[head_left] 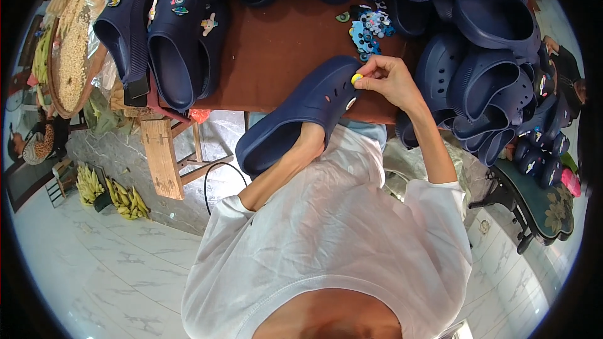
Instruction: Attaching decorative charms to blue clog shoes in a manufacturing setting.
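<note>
A navy clog (286, 110) with holes in its toe tilts over the table's near edge, its heel toward me. My left hand (309, 143) reaches through the opening into this clog and holds it from inside; its fingers are hidden. With thumb and fingertips, my right hand (392, 85) pinches a small yellow shoe charm (357, 79) against the toe. A round whitish charm (350, 104) sits on the toe just below it. Beyond the toe lies a pile of blue, white and black charms (370, 30) on the brown tabletop (270, 44).
Navy clogs (179, 25) decorated with charms stand at the left of the table. Plain navy clogs (487, 81) are heaped on the right and along the back. A wooden stool (164, 157) is left below. People appear at both sides, far off.
</note>
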A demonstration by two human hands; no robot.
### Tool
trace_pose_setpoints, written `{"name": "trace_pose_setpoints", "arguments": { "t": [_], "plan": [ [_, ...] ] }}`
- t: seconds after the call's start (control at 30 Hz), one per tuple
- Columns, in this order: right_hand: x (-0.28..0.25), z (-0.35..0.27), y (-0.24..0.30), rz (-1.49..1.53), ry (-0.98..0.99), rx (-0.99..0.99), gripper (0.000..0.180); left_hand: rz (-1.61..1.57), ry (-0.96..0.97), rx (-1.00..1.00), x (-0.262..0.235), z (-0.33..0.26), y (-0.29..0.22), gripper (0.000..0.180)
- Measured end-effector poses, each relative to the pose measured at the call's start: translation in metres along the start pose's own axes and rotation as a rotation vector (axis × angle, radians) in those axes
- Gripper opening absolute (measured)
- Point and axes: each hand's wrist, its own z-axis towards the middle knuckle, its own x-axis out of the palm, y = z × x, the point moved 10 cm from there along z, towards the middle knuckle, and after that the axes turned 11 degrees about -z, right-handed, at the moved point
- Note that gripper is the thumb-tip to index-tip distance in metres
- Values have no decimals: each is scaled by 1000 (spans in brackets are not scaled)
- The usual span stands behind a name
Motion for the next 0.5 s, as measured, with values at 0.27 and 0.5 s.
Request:
{"name": "trace_pose_setpoints", "arguments": {
  "t": [0.27,0.5],
  "plan": [
    [-3,3,0,-123,76,66,16,28,24,21,2,-1,3,43],
    [-2,12,-8,-1,-46,-55,30,45,42,51,-1,6,-14,43]
  ]
}}
